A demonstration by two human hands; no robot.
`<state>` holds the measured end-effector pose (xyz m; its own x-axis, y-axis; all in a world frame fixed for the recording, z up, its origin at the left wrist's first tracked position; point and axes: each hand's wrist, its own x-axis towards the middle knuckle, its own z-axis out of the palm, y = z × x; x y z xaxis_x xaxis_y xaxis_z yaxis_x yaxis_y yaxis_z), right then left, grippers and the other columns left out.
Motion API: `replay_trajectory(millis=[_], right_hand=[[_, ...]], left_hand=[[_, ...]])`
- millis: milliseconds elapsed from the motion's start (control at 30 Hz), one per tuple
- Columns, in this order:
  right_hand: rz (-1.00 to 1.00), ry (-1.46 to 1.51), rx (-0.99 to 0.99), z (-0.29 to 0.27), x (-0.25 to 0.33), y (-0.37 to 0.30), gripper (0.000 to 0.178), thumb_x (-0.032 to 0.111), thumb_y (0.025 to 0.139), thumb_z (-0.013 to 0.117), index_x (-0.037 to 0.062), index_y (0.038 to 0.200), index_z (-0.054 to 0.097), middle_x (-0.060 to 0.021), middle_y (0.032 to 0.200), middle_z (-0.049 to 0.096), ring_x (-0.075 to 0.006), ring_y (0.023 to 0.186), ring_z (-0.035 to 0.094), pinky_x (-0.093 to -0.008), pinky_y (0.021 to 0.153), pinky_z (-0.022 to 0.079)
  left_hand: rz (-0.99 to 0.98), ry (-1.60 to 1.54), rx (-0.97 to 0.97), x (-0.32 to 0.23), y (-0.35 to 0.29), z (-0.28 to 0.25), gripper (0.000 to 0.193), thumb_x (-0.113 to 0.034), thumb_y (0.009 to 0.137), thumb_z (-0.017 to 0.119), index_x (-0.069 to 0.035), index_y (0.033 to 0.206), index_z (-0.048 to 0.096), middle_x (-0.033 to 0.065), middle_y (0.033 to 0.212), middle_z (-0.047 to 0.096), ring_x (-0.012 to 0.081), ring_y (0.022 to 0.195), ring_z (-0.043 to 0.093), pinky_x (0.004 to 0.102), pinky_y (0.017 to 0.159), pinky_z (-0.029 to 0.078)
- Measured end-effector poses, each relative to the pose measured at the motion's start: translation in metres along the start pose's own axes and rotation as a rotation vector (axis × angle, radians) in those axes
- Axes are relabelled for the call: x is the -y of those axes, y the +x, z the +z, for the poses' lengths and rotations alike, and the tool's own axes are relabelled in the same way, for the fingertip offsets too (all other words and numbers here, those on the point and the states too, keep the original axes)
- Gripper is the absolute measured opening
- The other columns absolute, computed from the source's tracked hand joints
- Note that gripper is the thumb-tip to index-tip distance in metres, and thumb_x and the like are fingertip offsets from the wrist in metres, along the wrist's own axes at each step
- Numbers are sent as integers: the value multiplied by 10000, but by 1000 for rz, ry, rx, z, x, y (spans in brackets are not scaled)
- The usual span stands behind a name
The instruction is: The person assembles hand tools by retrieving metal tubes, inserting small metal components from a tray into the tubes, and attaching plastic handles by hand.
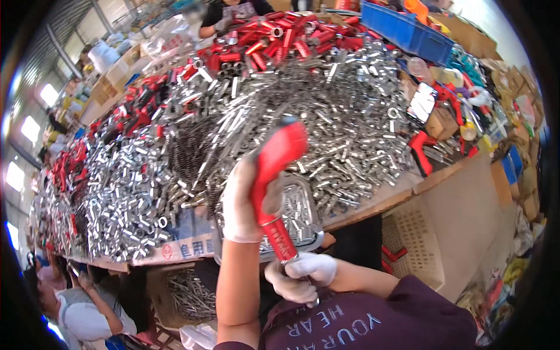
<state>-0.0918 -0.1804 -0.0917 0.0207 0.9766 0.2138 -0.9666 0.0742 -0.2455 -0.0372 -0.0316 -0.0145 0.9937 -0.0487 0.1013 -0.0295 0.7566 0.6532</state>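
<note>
A worker's gloved left hand point(240, 201) grasps a red pistol-shaped tool point(265, 175) around its grip, while the gloved right hand point(302, 276), nearer the body, is closed around the tool's lower metal end. The tool slants between the two hands, its upper end blurred, above a grey tray point(319, 230) of small metal parts at the near edge of the tabletop point(402, 189). Beyond the hands spreads a heap of silver metal parts point(344, 128), with dark coil springs point(189, 151) to the left hand's left and red tubes point(289, 41) farther off. To the right of the hands lie a red handle point(420, 153) and a smartphone point(422, 103); a blue crate point(402, 35) stands farther away. Across the tabletop, ahead of the hands, sits a co-worker point(239, 9).
</note>
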Motion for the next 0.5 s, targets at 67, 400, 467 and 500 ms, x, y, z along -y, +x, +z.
replay_trajectory(millis=[67,400,467,500], right_hand=[[-362,-1055,-691,-2,10,4,335,304,951,582,42,748,538,-26,527,510,-108,427,462,-277,433,376],[-193,-1090,-914,3,12,8,168,146,915,649,66,784,582,-19,570,542,-95,497,511,-249,447,375],[-24,-469,-588,8,4,7,231,172,937,645,92,757,525,1,534,463,-102,398,406,-271,370,311],[29,-283,-447,3,6,4,261,189,939,655,100,747,502,5,520,435,-104,373,378,-277,351,292]], left_hand=[[184,661,-273,4,-3,25,517,-386,935,622,45,1220,592,60,732,621,77,510,528,212,453,405],[160,594,-260,-12,-6,31,463,-204,875,685,78,1231,593,49,708,624,74,517,539,236,483,432],[-11,242,-53,-20,-3,10,529,-250,903,661,86,1292,536,58,695,611,89,508,537,251,488,446],[1,246,-59,-20,-3,6,529,-250,903,661,86,1292,536,58,695,611,89,508,537,251,488,446]])
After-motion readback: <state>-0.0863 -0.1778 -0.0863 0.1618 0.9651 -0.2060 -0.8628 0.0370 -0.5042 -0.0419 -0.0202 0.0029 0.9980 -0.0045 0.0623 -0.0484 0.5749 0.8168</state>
